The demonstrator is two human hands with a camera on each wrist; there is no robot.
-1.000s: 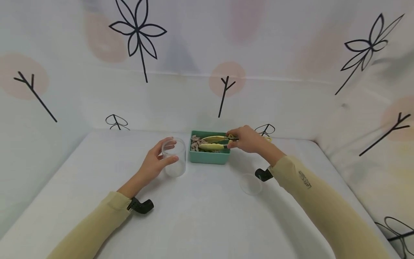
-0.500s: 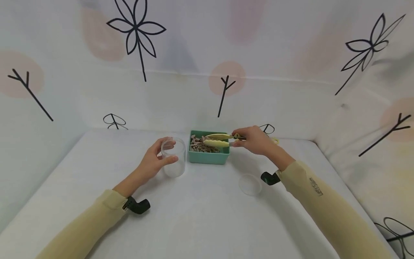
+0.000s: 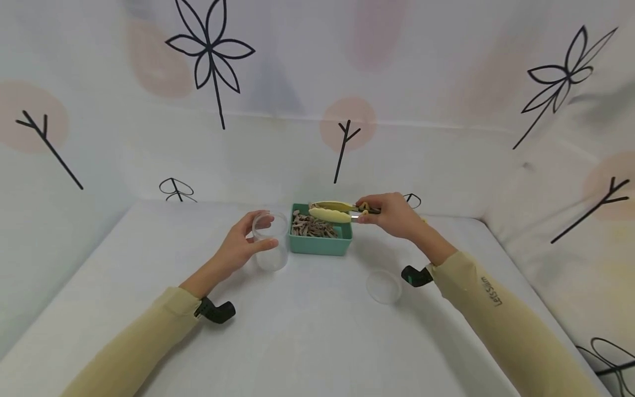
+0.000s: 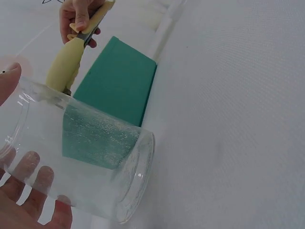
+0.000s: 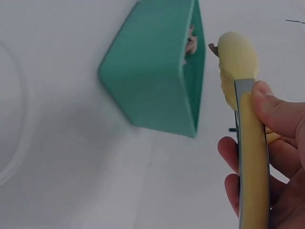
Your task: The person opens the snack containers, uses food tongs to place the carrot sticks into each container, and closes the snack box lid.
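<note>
My left hand [image 3: 238, 246] grips a clear, see-through jar [image 3: 272, 256] standing at the left of a green rectangular box [image 3: 319, 246]. Small greyish-brown dried pieces [image 3: 312, 226] lie inside the box. My right hand [image 3: 389, 215] holds yellow tongs [image 3: 329, 215] over the box, their tips toward the jar. In the right wrist view a bit of dark brown piece [image 5: 214, 49] pokes out from the tong tips. Through the jar wall in the left wrist view, the green box [image 4: 116, 78] shows close behind it.
A round transparent lid [image 3: 384, 286] lies flat on the white table [image 3: 317, 331], right of the middle and nearer to me than the box. Patterned white cloth [image 3: 278, 149] rises behind the table and along its sides.
The tongs came up out of the dried pieces and now hover above the box, first drawn right, then a little left. The left hand and jar shift only slightly.
</note>
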